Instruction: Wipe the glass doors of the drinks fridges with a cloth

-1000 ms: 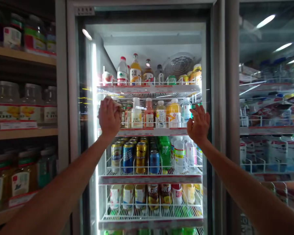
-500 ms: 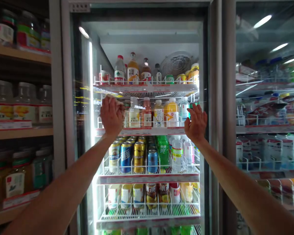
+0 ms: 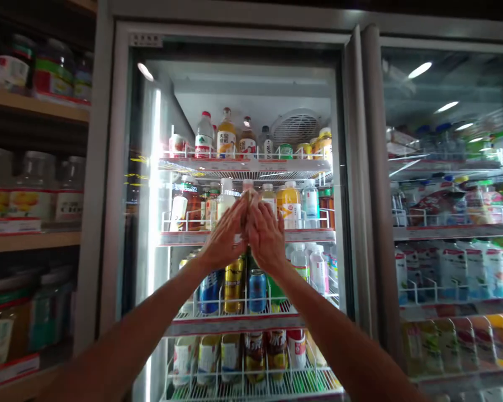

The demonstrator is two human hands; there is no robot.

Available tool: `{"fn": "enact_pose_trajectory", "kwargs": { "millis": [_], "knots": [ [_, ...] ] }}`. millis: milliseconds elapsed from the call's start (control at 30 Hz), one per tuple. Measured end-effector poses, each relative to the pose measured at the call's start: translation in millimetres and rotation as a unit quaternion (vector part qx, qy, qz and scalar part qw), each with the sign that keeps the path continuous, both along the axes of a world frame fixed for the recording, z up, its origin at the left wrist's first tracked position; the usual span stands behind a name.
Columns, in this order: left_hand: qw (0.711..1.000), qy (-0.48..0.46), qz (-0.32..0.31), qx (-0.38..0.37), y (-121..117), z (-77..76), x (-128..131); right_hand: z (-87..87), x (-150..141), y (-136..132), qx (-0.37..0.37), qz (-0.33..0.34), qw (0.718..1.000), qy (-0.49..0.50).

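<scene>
My left hand [image 3: 226, 234] and my right hand [image 3: 267, 234] are raised in front of the glass door [image 3: 235, 72] and meet near its middle. A crumpled pale cloth [image 3: 250, 196] shows between their fingertips, mostly hidden by the hands. The left fingers lean right against the cloth. From the other side the right fingers press on it, held close together. Behind the glass, at hand height, stand bottles, among them an orange juice bottle [image 3: 291, 204].
Lit fridge shelves hold bottles above and cans below, including a gold can [image 3: 233, 285] and a blue can [image 3: 257, 290]. A metal door frame [image 3: 360, 184] stands to the right, beside another glass-fronted fridge [image 3: 448, 229]. Bottles line a wooden shelf [image 3: 29, 241] at left.
My hands were apart on either side of the door, the left one on the cloth, the right one bare. Both have moved inward and now meet at the cloth. The view has shifted slightly.
</scene>
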State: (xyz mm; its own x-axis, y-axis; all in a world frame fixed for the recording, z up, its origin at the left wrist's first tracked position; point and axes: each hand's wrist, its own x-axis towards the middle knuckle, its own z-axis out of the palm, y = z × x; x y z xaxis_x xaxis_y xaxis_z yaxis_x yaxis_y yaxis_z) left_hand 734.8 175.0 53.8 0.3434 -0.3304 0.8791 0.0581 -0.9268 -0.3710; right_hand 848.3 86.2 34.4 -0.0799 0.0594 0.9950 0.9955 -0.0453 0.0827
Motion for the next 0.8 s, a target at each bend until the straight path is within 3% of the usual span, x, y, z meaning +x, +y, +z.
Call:
{"fn": "enact_pose_trajectory", "kwargs": {
  "millis": [133, 267, 367, 433, 500, 567, 667, 733, 800],
  "knots": [
    [0.976, -0.161, 0.129, -0.065, 45.0, -15.8, -47.1, 21.6, -35.7, 35.0, -0.002, -0.089, 0.996, 0.023],
    [0.959, -0.183, 0.209, -0.053, 68.6, -27.4, -52.2, 37.5, -35.2, 45.1, -0.055, -0.121, 0.986, -0.098],
    [0.96, -0.179, 0.21, -0.046, 68.8, -28.8, -48.7, 61.3, 21.3, 10.5, -0.04, -0.142, 0.983, -0.108],
    [0.96, -0.182, 0.207, -0.049, 67.0, -28.1, -48.2, 85.7, 76.7, -25.0, 0.048, -0.161, 0.986, 0.001],
    [0.96, -0.186, 0.203, -0.052, 66.4, -27.5, -48.5, 110.6, 122.6, -52.9, 0.159, -0.153, 0.97, 0.101],
    [0.96, -0.19, 0.2, -0.053, 66.9, -27.3, -49.0, 126.2, 138.0, -59.0, 0.215, -0.142, 0.955, 0.148],
    [0.959, -0.19, 0.202, -0.052, 67.1, -27.3, -49.9, 118.0, 93.4, -26.7, 0.158, -0.146, 0.972, 0.093],
    [0.959, -0.188, 0.206, -0.046, 66.5, -27.5, -50.7, 95.0, 43.2, 1.6, 0.062, -0.141, 0.988, -0.008],
    [0.959, -0.186, 0.212, -0.041, 65.9, -27.9, -51.3, 70.1, 9.6, 14.5, -0.035, -0.131, 0.983, -0.125]
  ]
}}
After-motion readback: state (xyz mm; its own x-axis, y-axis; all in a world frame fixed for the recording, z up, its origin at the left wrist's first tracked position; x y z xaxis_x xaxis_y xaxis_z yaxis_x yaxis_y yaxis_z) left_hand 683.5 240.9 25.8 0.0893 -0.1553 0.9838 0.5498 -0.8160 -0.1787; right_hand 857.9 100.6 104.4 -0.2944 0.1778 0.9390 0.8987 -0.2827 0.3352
